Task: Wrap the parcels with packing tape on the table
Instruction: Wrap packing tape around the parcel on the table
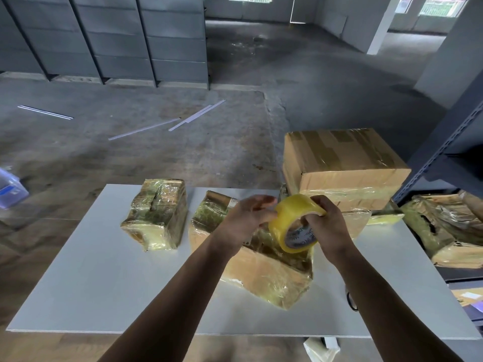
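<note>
Table: a flat white rectangular tabletop [86,283] fills the lower half of the view, its near edge running across the bottom.
Big box: a large brown cardboard carton [342,165], striped with clear and brown tape, stands at the far right corner of the table on top of a lower taped carton.
Centre parcel: a long brown cardboard parcel [264,273], wrapped in glossy yellowish tape, lies slantwise in the middle of the table, under both hands.
Left parcel: a smaller blocky cardboard parcel [156,212], fully covered in wrinkled yellowish tape, sits apart to the left of the centre parcel, near the far edge.
Shelf parcels: crumpled, tape-wrapped brown packages [449,228] lie on a dark metal rack [441,142] just beside the table's right side.
Tape: a roll of yellowish transparent packing tape [292,222] with a printed white cardboard core is held in the air above the centre parcel, its open core facing down and toward the camera.
Right hand: the right hand [329,226] grips the roll, fingers hooked through the core and over its rim.
Left hand: the left hand [245,218] meets the roll's left side, fingers loosely curled with the fingertips [269,212] on the outer tape surface; whether they pinch a loose end I cannot tell.
</note>
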### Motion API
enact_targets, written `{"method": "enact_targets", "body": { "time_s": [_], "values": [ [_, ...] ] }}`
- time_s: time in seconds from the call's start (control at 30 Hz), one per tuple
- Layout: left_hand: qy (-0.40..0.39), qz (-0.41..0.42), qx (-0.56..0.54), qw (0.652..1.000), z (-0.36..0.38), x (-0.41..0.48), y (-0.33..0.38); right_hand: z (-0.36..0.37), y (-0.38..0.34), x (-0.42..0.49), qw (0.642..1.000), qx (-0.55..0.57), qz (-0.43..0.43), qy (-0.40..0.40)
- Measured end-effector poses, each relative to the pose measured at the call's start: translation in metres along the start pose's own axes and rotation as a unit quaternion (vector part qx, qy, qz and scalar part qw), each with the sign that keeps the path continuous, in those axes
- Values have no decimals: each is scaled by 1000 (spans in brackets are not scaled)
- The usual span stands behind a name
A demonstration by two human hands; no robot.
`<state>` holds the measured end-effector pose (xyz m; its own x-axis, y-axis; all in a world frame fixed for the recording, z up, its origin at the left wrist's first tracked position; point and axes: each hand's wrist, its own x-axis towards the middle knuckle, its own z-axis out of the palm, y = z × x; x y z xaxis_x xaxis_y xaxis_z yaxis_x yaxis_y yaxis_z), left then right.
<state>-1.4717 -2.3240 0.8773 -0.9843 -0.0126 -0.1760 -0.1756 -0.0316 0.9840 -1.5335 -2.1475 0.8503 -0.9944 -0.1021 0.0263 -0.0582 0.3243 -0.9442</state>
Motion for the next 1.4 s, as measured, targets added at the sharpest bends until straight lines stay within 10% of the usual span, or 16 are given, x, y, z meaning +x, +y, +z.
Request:
{"method": "enact_targets", "body": {
  "time_s": [0.43,0.67,0.77,0.97,1.1,1.4],
  "values": [
    [-151,-68,-195,967,5,3,-15,10,2,-1,995,13,90,-52],
    [33,-122,-246,961,11,12,-16,20,-3,-32,967,-151,-190,80],
    [70,-109,-226,965,19,13,-14,28,-13,-38,973,-167,-143,-66],
    [81,-128,-79,985,14,5,-4,19,-21,-33,944,-242,-219,-55],
    [128,-1,108,986,-1,5,2,7,-28,-28,934,-262,-237,-55],
    [-71,-6,74,995,-14,12,-4,5,-30,-21,941,-227,-237,-79]
  ]
}}
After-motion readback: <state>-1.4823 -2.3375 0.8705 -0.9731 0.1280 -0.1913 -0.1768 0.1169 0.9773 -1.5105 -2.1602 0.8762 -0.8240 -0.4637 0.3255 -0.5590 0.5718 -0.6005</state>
